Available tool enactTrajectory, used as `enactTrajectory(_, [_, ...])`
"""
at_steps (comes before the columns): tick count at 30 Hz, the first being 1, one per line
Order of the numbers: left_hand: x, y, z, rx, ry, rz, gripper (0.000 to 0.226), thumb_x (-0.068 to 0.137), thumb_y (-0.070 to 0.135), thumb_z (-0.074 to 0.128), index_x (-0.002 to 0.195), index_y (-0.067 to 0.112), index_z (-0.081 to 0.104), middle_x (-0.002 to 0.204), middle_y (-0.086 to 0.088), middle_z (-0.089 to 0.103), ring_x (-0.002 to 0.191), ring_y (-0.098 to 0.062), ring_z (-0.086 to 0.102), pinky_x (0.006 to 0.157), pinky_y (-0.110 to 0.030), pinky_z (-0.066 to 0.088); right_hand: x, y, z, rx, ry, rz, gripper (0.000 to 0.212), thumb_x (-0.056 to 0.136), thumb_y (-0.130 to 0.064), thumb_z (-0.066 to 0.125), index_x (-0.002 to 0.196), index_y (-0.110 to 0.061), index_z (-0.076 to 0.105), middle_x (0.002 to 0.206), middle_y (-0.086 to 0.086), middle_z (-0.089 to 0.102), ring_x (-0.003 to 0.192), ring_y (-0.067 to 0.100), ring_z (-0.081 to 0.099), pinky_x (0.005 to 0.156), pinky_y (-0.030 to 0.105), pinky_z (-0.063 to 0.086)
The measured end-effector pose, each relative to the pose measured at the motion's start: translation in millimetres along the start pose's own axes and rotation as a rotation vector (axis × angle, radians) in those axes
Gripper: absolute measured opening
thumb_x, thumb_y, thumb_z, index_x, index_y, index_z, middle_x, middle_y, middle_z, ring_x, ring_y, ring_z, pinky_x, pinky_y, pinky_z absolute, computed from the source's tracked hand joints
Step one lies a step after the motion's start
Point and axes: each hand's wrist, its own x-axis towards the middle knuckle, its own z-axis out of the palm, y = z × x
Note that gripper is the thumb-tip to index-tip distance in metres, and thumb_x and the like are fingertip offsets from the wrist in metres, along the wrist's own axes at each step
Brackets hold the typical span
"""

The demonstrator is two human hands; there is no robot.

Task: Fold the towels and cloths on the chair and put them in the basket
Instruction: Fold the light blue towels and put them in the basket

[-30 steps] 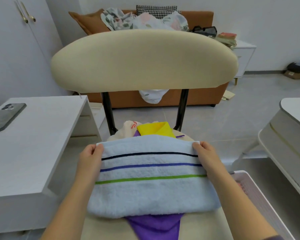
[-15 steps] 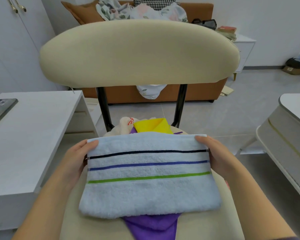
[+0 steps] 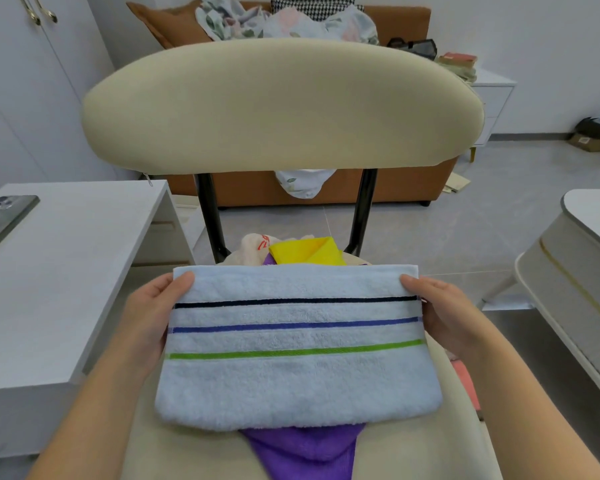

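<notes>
Behind the cream chair (image 3: 281, 105) stands an orange sofa (image 3: 402, 26) heaped with laundry. Over the seat, the folded pale blue striped towel (image 3: 298, 375) covers a purple cloth (image 3: 305, 448), with a yellow cloth (image 3: 305, 252) just behind. The left hand (image 3: 153, 317) and right hand (image 3: 444, 313) each pinch one short end of the towel, thumb on top, fingers tucked beneath.

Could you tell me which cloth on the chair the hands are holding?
The blue striped towel: the left hand and right hand grip its ends. The purple cloth lies under it; the yellow cloth and cream cloth sit behind, untouched.
</notes>
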Motion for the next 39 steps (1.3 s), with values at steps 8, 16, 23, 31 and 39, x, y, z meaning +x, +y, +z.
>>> enactTrajectory(8, [0, -1, 3, -0.046, 0.116, 0.089, 0.009, 0.087, 0.014, 0.064, 0.094, 0.014, 0.059, 0.091, -0.007, 0.067, 0.074, -0.020, 0.063, 0.058, -0.031, 0.056, -2, -2, 3, 0.109, 0.112, -0.096, 0.017, 0.085, -0.013, 0.065, 0.102, -0.015, 0.062, 0.092, 0.007, 0.068, 0.077, 0.022, 0.065, 0.073, 0.040, 0.053])
enactTrajectory(16, [0, -8, 3, -0.122, -0.055, -0.179, 0.034, 0.092, 0.035, 0.053, 0.111, 0.009, 0.065, 0.102, -0.012, 0.072, 0.091, -0.028, 0.070, 0.072, -0.041, 0.055, -2, -1, 10, 0.135, 0.052, 0.044, 0.030, 0.093, -0.034, 0.054, 0.100, -0.007, 0.066, 0.093, 0.008, 0.074, 0.086, 0.022, 0.071, 0.072, 0.036, 0.055])
enactTrajectory(23, [-6, -10, 15, 0.439, 0.272, 0.306, 0.039, 0.099, 0.038, 0.039, 0.089, 0.004, 0.055, 0.083, -0.010, 0.060, 0.074, -0.025, 0.055, 0.064, -0.036, 0.043, -1, 6, 27, -0.414, 0.446, -0.405, 0.035, 0.100, -0.035, 0.040, 0.086, -0.004, 0.051, 0.073, -0.001, 0.049, 0.067, 0.013, 0.043, 0.062, 0.024, 0.036])
enactTrajectory(31, [-7, -7, 13, 0.477, 0.339, 0.468, 0.033, 0.100, 0.034, 0.039, 0.088, 0.007, 0.053, 0.075, -0.001, 0.055, 0.069, -0.015, 0.051, 0.060, -0.033, 0.043, -5, 6, 24, -0.602, 0.524, -0.515, 0.030, 0.101, -0.032, 0.037, 0.091, -0.005, 0.048, 0.073, 0.003, 0.051, 0.064, 0.010, 0.043, 0.058, 0.022, 0.035])
enactTrajectory(39, [-7, -7, 1, 0.008, 0.059, -0.003, 0.032, 0.092, 0.041, 0.055, 0.098, 0.011, 0.066, 0.098, -0.010, 0.071, 0.089, -0.030, 0.067, 0.084, -0.048, 0.052, -9, 3, 16, -0.220, 0.282, -0.136, 0.040, 0.096, -0.042, 0.048, 0.092, -0.006, 0.065, 0.088, 0.012, 0.070, 0.081, 0.021, 0.064, 0.076, 0.036, 0.050])
